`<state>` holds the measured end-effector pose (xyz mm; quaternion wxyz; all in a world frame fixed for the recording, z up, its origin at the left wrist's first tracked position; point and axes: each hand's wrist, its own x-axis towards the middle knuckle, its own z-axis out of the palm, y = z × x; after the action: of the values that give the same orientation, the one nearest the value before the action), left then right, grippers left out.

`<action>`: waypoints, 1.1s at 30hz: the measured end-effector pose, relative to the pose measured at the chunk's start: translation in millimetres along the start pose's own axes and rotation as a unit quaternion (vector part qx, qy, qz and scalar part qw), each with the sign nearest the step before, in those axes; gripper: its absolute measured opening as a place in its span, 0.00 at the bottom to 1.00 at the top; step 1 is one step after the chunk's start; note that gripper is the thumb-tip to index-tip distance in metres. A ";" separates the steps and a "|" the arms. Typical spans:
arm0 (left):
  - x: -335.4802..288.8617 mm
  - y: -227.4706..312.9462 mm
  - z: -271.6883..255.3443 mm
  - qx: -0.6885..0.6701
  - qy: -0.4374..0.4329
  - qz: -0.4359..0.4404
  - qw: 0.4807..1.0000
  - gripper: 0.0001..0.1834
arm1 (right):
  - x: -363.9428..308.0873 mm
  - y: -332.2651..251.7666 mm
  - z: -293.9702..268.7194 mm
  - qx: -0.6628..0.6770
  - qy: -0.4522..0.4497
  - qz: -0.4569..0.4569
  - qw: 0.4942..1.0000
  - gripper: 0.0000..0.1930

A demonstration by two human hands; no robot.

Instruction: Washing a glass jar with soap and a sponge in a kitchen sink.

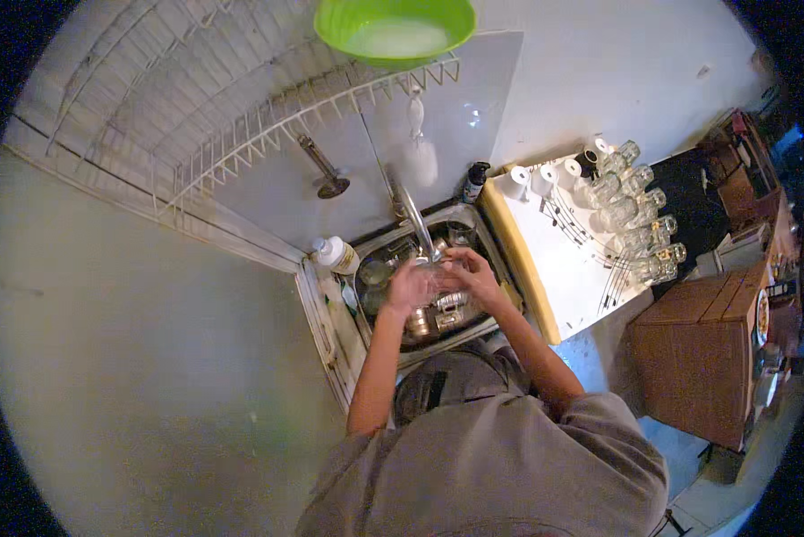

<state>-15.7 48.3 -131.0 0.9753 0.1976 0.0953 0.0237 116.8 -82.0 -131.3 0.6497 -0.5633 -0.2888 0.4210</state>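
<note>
Over the metal sink (457, 338), both of my hands are wrapped round a clear glass jar (441, 279), just below the spout of the faucet (414, 217). My left hand (407, 288) grips the jar's left side. On its right side are the curled fingers of my right hand (476, 278). The jar is partly covered by my fingers, and its exact shape is hard to make out. Several more glass jars (450, 313) lie in the sink beneath my hands, some of them hidden. Whether water is running, I cannot tell.
A white bottle (337, 255) stands at the sink's back left corner, a dark pump bottle (476, 182) at its back right. Several glass jars (630, 210) and white rolls (543, 179) stand on the white table (545, 277). A wire rack (268, 134) above holds a green basin (395, 31).
</note>
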 end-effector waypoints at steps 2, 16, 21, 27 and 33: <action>-33.2 14.0 -62.6 0.133 0.121 -0.003 0.984 0.35 | 0.1 -18.9 49.3 0.057 -0.074 0.071 0.993 0.14; -25.0 4.2 99.0 0.837 0.215 0.376 0.333 0.29 | 24.3 31.2 16.7 0.459 -0.058 0.306 0.832 0.31; -13.0 -21.6 80.1 0.457 0.251 0.400 0.753 0.53 | 34.0 24.8 22.7 0.420 -0.137 0.353 0.825 0.32; -14.2 -31.2 52.5 0.573 0.386 0.377 0.616 0.45 | 34.1 10.2 22.8 0.220 -0.180 0.293 0.913 0.28; 3.3 -34.6 42.6 0.598 0.409 0.413 0.552 0.44 | 30.6 -69.3 15.4 -0.274 -0.035 -0.199 0.940 0.10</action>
<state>-3.8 0.5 -106.6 0.3712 0.7220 0.3840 0.4398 133.7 -48.5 -63.7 0.5297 -0.6357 -0.5218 0.2074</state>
